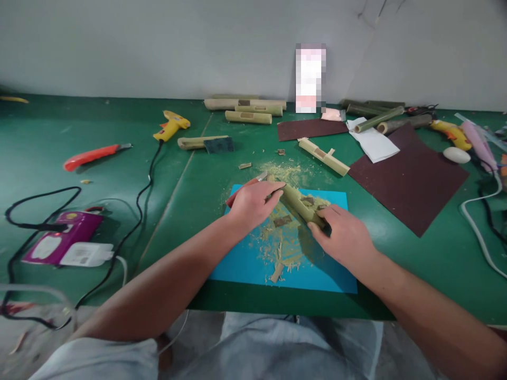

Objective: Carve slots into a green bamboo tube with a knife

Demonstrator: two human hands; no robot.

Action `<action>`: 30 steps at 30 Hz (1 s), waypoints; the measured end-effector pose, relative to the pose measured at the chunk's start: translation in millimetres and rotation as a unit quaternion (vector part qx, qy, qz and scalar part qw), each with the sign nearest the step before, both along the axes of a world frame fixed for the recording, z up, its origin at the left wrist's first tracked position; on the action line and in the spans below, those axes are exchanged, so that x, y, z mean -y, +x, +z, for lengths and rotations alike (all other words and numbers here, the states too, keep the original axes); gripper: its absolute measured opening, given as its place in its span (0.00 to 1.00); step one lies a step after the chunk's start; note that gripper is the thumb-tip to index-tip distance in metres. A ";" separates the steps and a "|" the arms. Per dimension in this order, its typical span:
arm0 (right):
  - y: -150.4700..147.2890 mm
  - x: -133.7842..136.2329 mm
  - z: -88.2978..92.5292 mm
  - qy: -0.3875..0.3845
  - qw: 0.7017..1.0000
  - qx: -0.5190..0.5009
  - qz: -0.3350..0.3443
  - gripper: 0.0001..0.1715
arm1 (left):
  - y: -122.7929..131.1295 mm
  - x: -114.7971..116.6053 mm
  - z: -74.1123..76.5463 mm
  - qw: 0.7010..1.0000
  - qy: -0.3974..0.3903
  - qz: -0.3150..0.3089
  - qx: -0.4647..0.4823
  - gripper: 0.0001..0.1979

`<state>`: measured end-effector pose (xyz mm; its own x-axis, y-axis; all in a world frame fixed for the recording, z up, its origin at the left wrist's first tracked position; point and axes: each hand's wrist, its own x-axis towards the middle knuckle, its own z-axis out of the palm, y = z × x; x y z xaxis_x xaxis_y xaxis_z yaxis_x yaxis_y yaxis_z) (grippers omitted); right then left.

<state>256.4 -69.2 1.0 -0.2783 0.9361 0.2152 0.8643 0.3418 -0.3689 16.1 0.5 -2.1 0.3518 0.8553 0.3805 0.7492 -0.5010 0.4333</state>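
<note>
A green bamboo tube (pixel 296 203) with a cut-out in its side slants between my two hands above a blue sheet (pixel 233 269). At its far end, the fingers of my left hand (pixel 255 203) are closed on the tube. My right hand (pixel 344 232) grips the near end, thumb below and fingers on top; something dark shows under its fingers. Just beyond my left hand is a red-handled utility knife (pixel 242 192), partly hidden by that hand. Pale sawdust (pixel 285 171) and small bamboo chips (pixel 282 220) lie scattered around the tube.
Beyond the sheet lie a cut bamboo piece (pixel 322 157), brown sandpaper (pixel 412 184) and white paper (pixel 374 142). Several bamboo tubes (pixel 249 117) line the back wall. Leftward are a yellow glue gun (pixel 171 125), a red utility knife (pixel 93 157) and a purple power strip (pixel 81 232) with trailing cables.
</note>
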 end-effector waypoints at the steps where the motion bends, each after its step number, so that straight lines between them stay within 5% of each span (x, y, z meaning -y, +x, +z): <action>1: 0.0 0.0 -0.2 -0.003 1.000 0.000 -0.002 0.09 | 0.1 -0.8 -1.7 1.000 0.011 -0.011 -0.001 0.13; 11: 0.5 0.3 -1.3 -0.010 1.000 -0.001 0.002 0.09 | 7.0 8.8 -9.9 0.991 0.029 -0.122 -0.049 0.17; 16: 0.0 -0.3 -1.4 -0.021 1.000 0.011 -0.009 0.11 | 12.6 12.3 -10.3 0.992 0.059 -0.093 -0.066 0.17; 20: -0.2 0.0 -1.1 -0.024 0.999 0.021 -0.002 0.11 | 16.9 19.8 -12.7 0.984 0.043 -0.149 -0.091 0.17; 24: -0.2 0.0 -1.0 -0.017 1.000 0.016 -0.007 0.12 | 19.9 23.3 -12.0 0.990 0.052 -0.088 -0.093 0.18; 30: -0.5 0.0 -1.4 -0.022 1.000 0.014 0.003 0.10 | 27.4 33.9 -8.0 0.974 -0.028 -0.171 -0.144 0.20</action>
